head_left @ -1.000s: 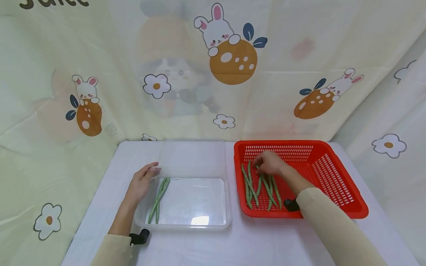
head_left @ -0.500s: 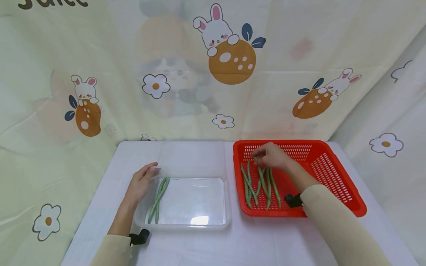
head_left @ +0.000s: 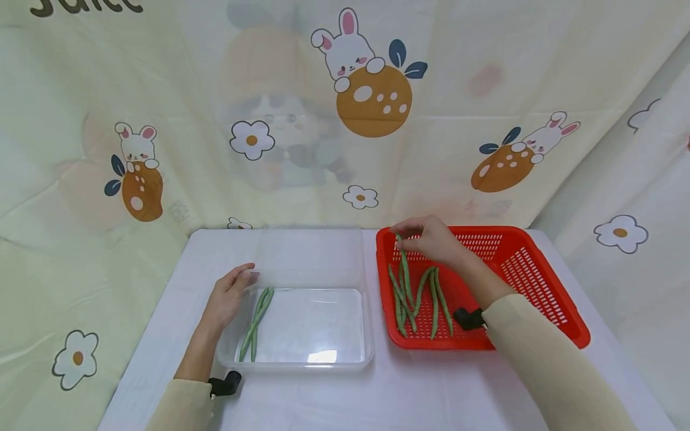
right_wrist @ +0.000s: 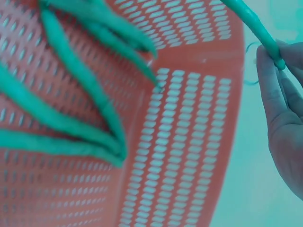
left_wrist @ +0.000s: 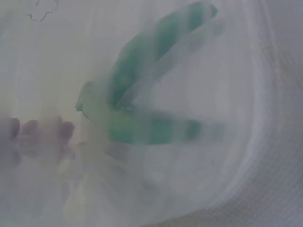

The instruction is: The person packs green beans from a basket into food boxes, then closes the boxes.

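My right hand [head_left: 435,242] is above the back left corner of the red basket [head_left: 487,339]. It pinches a green bean [right_wrist: 255,29] near its tip between thumb and fingers, and the bean hangs down in the head view. Several more green beans [head_left: 434,308] lie on the basket floor, toward its left side. My left hand [head_left: 225,302] rests along the left side of the clear plastic box [head_left: 296,367], fingers extended at its back left corner. Inside that box, two green beans [head_left: 259,323] lie crossed by the left wall. The left wrist view sees them blurred through plastic.
Behind the box lies a clear plastic lid [head_left: 309,254]. Box and basket stand side by side on a white-covered table [head_left: 334,401]. A printed cloth curtain [head_left: 302,197] rises right behind the table's back edge.
My right hand has moved back and left from among the beans, lifting one bean upward by its end. The left hand and the box have stayed in place.
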Demonstrator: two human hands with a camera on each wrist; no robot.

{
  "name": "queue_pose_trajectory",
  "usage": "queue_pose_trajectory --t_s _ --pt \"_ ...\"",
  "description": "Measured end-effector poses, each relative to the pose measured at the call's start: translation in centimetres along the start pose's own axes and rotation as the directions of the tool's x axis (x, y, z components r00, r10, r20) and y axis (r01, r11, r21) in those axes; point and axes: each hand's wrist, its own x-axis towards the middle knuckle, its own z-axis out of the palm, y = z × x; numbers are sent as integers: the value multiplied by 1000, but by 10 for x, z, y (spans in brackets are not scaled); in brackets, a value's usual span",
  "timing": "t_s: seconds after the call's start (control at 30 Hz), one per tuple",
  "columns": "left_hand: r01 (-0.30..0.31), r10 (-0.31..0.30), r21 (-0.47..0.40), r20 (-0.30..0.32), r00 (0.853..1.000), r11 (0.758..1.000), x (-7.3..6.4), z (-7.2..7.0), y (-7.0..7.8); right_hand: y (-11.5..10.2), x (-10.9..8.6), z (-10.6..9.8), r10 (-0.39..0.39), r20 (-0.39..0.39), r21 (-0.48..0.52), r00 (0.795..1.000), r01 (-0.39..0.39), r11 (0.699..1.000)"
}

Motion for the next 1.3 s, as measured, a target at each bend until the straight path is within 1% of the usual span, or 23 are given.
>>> queue_pose_trajectory --t_s 0.13,0.3,0.4,0.6,0.77,0.87,1.0,1.23,1.3 --pt "2 -2 6 -4 1000 1000 0 1 0 -11 3 6 -18 6 -12 1000 18 1000" --pt "11 -11 8 2 1000 1000 0 1 1 -16 4 13 -22 26 -17 999 23 1000" --pt "23 -23 -3 5 1000 1000 -1 1 2 -20 5 16 -38 34 -17 999 38 999" --pt "10 -10 -5 4 1000 1000 -1 1 2 -29 9 23 -63 33 -4 997 63 998" --pt "10 -10 1 -1 1000 1000 0 1 0 -44 12 27 -88 29 -3 996 88 996" --pt "11 -11 2 -3 1000 1000 0 1 -1 -54 15 29 -117 23 -2 993 117 993" --pt "8 -8 4 1 1000 1000 0 0 -1 -63 19 34 -152 22 15 988 152 988" --pt "13 -13 -4 -2 1000 1000 0 0 1 -74 25 50 -193 63 70 979 188 980" --pt "18 -18 1 0 1000 1000 -1 0 1 -76 26 55 -202 69 69 977 197 978"
